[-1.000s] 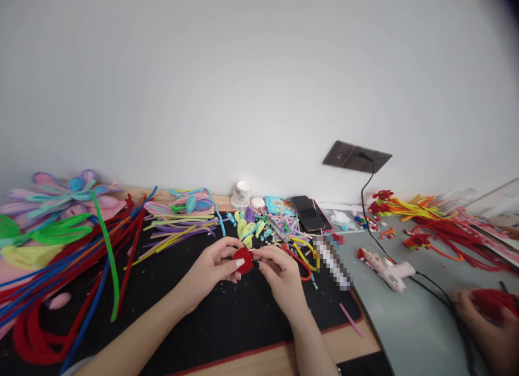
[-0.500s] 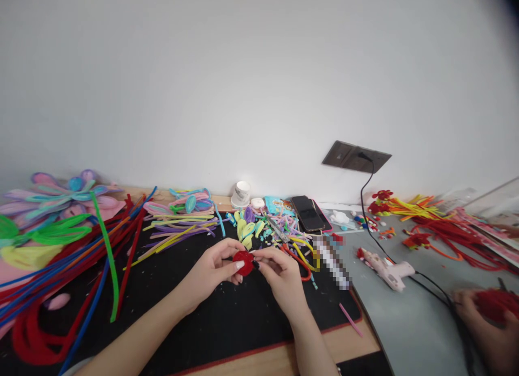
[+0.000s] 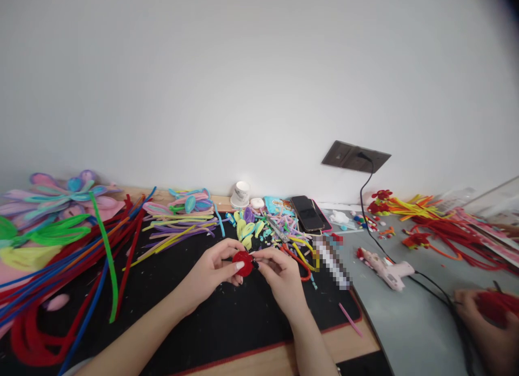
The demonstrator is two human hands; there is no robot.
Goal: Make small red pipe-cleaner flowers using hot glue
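Note:
Between the thumb and fingers of my left hand is a round, fuzzy red pipe-cleaner piece, held above the black mat. My right hand pinches at the right edge of that piece, its fingertips close against the left ones. Something small and black shows at the right fingertips; I cannot make out what it is. Beyond the hands lie yellow-green pipe-cleaner loops, cut pieces in many colours and scissors.
Long red and blue pipe cleaners spread on the left. A paper cup and a phone stand at the back. To the right lie a glue gun and its cord. Another person's hand holds something red.
Almost nothing differs: both hands keep their pinch on the red piece. At the far right the other person's hand has shifted slightly.

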